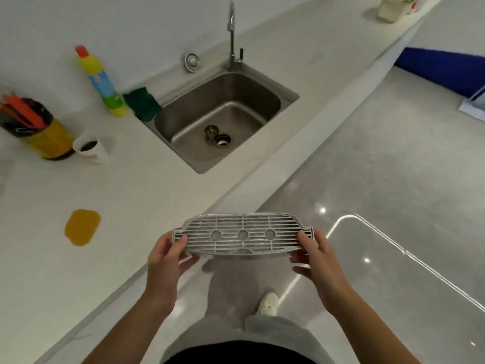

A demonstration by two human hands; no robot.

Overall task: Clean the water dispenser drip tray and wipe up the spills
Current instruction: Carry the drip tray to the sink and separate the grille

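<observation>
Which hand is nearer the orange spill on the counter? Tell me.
Left. The left hand grips the drip tray grate's left end, just right of the orange spill; the right hand holds the far end, farther away.

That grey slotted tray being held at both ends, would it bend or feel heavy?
The drip tray probably stays stiff: it spans flat between the left hand and right hand without sagging. Likely light, since fingertips alone carry it. Its open slots should aid grip.

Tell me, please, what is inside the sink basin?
In the sink, a loose metal strainer plug lies beside the open drain. The basin looks otherwise empty; the drain's depths cannot be seen.
</observation>
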